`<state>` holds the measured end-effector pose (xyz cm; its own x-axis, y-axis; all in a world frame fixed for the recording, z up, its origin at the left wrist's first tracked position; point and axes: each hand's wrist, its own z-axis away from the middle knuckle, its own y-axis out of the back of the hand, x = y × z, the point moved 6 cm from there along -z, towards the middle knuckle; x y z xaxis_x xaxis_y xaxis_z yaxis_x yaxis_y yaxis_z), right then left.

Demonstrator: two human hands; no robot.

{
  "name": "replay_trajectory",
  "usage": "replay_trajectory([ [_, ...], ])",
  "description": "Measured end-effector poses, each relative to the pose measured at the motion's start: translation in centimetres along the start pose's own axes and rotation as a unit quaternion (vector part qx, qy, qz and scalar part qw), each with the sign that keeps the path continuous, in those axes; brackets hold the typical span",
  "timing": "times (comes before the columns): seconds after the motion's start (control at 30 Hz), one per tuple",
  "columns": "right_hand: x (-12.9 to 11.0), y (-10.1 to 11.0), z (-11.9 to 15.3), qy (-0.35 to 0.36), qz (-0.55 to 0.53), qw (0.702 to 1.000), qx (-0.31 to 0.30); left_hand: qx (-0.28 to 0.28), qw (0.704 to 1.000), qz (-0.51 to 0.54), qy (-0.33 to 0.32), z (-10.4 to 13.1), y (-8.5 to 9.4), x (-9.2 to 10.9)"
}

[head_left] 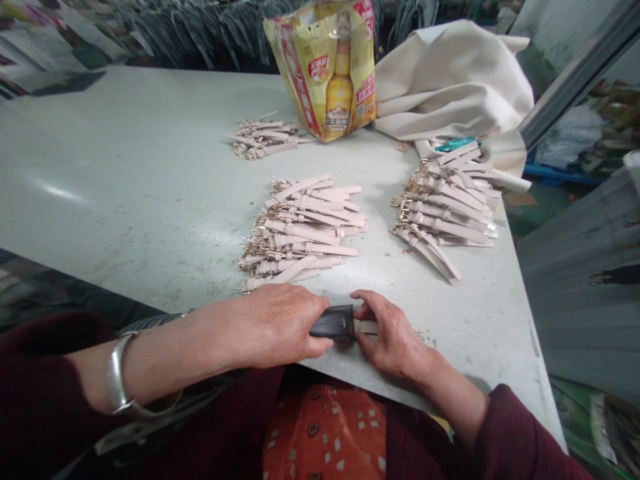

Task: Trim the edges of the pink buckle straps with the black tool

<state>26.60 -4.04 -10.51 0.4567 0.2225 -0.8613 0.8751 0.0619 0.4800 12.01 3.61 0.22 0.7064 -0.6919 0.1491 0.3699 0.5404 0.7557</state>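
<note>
Left hand (287,323) curls around a black tool (337,323). Right hand (393,335), half closed, holds a pale strap (369,327) beside it

A black tool (333,322) is held by the left grip (285,327) at the near edge of the counter (150,153). A strap (368,327), met by the tool's end, is held in the right grip (395,333). Beyond them, pale buckled straps are heaped in a middle pile (305,230), a right pile (447,203) and a smaller far pile (265,138). The far pile is flanked by a bottle-printed bag (325,73), beside which cream cloth (455,73) is bunched. A bangle (117,373) is worn on the left wrist.
</note>
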Motion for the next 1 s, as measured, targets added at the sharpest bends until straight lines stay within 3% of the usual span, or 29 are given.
replay_trajectory([
  [0.23, 0.2, 0.1, 0.2, 0.025, 0.017, 0.999, 0.011, 0.048, 0.997, 0.066, 0.008, 0.8, -0.9, -1.1],
  [0.37, 0.3, 0.1, 0.0, 0.019, 0.020, 1.000, 0.003, 0.034, 0.996, 0.081, 0.033, 1.3, -1.3, -1.9],
  [0.63, 0.6, 0.3, -0.2, 0.000, 0.000, 1.000, -0.009, 0.039, 0.998, 0.042, 0.002, 0.0, 0.1, -0.4],
  [0.8, 0.5, 0.3, -0.3, 0.004, 0.014, 1.000, -0.014, 0.087, 0.986, 0.142, 0.029, -0.3, -0.6, -3.6],
  [0.9, 0.0, 0.2, -0.4, 0.032, 0.030, 0.999, -0.025, 0.108, 0.977, 0.181, 0.035, 0.8, -1.1, -5.6],
  [1.0, -0.4, 0.3, -0.5, 0.054, 0.044, 0.997, -0.025, 0.101, 0.977, 0.183, 0.049, 2.4, -2.0, -6.3],
])
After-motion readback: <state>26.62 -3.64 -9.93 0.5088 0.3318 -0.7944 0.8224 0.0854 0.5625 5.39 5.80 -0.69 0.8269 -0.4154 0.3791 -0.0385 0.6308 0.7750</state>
